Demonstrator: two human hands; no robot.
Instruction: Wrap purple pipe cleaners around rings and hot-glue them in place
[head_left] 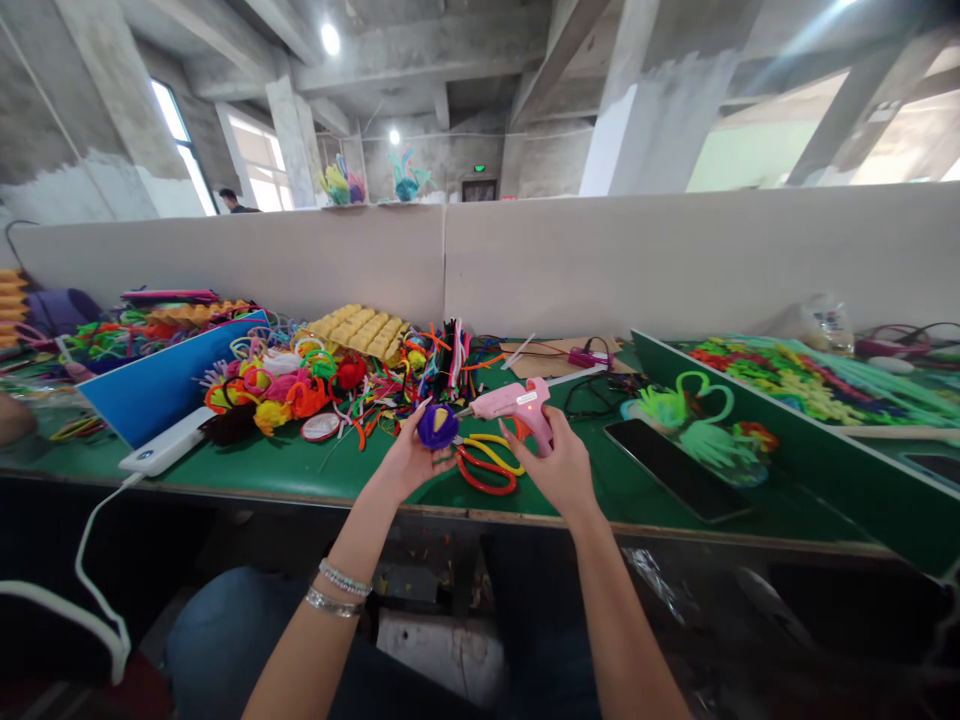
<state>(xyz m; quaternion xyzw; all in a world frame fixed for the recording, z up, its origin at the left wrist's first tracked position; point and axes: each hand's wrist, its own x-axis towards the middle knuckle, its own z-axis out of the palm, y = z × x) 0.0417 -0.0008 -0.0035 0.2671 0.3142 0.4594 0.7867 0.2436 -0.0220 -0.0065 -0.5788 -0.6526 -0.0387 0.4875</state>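
My left hand (409, 460) grips a small purple pipe-cleaner flower (437, 425) with a yellow centre, held up over the green table (300, 470). My right hand (553, 465) is closed round the handle of a pink hot glue gun (514, 402). The gun's nozzle points left and sits close to the purple flower. Just below and between both hands lie scissors (486, 462) with red and yellow handles.
A heap of coloured pipe cleaners and finished flowers (300, 385) covers the table's left, beside a blue divider (161, 385) and a white power bank (166, 448). A dark phone (671, 465) and green pipe-cleaner figures (694, 420) lie to the right. A grey partition (600, 260) backs the table.
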